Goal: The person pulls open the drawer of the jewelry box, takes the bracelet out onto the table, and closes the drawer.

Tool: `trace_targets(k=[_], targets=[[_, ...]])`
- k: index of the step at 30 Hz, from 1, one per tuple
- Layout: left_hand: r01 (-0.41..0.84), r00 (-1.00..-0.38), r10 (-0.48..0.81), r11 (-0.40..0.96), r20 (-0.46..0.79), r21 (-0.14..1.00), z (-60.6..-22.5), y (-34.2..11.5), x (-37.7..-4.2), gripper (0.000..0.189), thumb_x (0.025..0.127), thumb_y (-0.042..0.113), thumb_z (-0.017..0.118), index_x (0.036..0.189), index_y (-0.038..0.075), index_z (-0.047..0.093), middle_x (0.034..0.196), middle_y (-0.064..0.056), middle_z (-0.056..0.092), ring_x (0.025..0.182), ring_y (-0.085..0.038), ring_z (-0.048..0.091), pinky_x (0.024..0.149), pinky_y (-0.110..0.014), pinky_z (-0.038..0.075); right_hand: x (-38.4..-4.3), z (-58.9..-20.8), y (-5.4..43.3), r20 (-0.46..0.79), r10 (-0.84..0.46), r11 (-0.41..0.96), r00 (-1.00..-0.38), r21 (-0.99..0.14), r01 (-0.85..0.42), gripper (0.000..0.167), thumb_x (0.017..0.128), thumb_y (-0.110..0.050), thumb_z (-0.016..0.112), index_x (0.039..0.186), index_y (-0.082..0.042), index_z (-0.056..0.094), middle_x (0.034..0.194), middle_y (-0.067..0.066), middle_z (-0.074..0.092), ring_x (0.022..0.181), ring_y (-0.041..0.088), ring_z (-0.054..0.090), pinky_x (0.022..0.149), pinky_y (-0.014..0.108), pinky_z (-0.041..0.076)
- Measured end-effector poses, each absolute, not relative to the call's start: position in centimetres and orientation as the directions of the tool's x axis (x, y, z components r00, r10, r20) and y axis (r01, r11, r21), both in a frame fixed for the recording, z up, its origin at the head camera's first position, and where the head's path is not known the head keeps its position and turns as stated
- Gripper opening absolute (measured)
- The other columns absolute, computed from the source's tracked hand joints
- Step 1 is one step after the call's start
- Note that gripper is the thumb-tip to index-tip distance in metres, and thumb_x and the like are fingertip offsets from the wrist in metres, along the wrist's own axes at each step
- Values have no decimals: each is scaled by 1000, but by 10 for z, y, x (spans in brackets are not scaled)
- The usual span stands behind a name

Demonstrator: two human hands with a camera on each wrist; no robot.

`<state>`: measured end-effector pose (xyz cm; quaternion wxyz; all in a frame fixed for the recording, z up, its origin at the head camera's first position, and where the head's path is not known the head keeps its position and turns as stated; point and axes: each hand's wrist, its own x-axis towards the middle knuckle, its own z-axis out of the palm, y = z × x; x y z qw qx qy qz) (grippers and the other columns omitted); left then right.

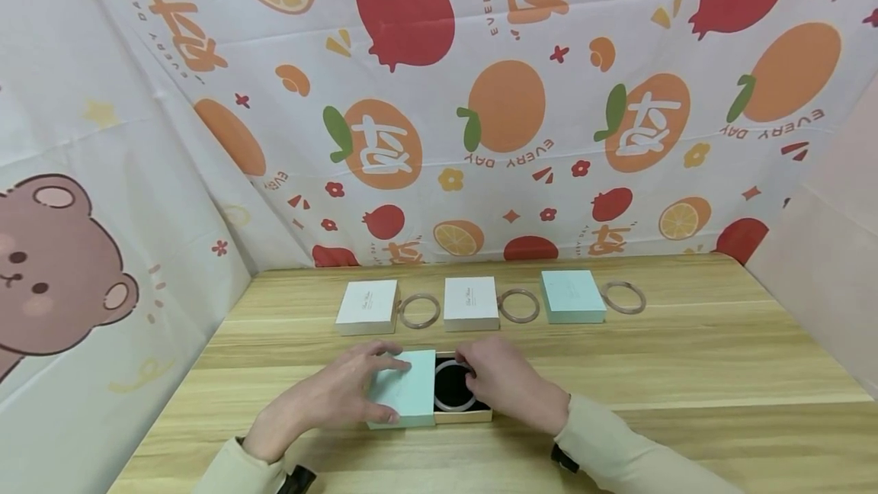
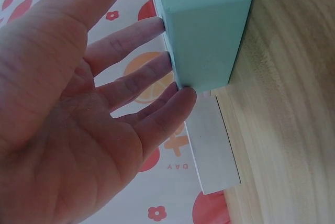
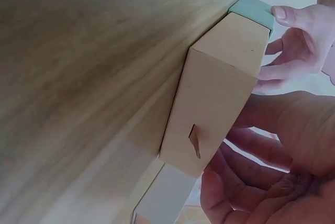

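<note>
A mint-green box sleeve (image 1: 410, 387) lies near the table's front, with a cream drawer (image 1: 463, 417) pulled out to its right. My left hand (image 1: 346, 387) rests on the sleeve with fingers spread; in the left wrist view the fingertips touch its top edge. Inside the drawer, on black lining, lies a pale bangle (image 1: 454, 407). My right hand (image 1: 506, 381) reaches in from the right, its curled fingers and thumb pinching the bangle's right side. In the right wrist view the drawer's end (image 3: 209, 103) shows a small slit, and the fingertips are partly hidden behind its rim.
Behind stand two white boxes (image 1: 367, 306) (image 1: 471, 302) and another mint box (image 1: 573, 296). Beside each lies a bangle (image 1: 419, 325) (image 1: 519, 319) (image 1: 643, 303) on the wooden table (image 1: 686, 372). A fruit-print cloth (image 1: 439, 197) hangs along the table's back edge.
</note>
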<state>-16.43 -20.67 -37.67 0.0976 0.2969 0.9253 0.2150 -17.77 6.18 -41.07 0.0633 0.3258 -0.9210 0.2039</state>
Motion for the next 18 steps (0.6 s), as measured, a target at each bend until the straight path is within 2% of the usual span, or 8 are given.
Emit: trace_targets(k=[6, 18], targets=[[508, -804, 592, 727, -48, 462, -377, -208, -164, 62, 77, 42, 88, 130, 16, 70, 147, -13, 55, 134, -42, 51, 106, -64, 44, -177, -410, 57, 282, -568, 711, -773, -304, -634, 18, 79, 8, 71, 78, -9, 64, 68, -3, 62, 61, 3, 49, 56, 17, 41], [515, -804, 594, 726, -38, 456, -377, -208, -164, 61, 77, 41, 88, 130, 16, 70, 147, -13, 55, 134, -42, 51, 106, -64, 44, -176, -409, 51, 241, -502, 754, -831, -348, -557, 19, 75, 9, 63, 72, -9, 59, 64, -4, 43, 59, 6, 32, 50, 19, 29]])
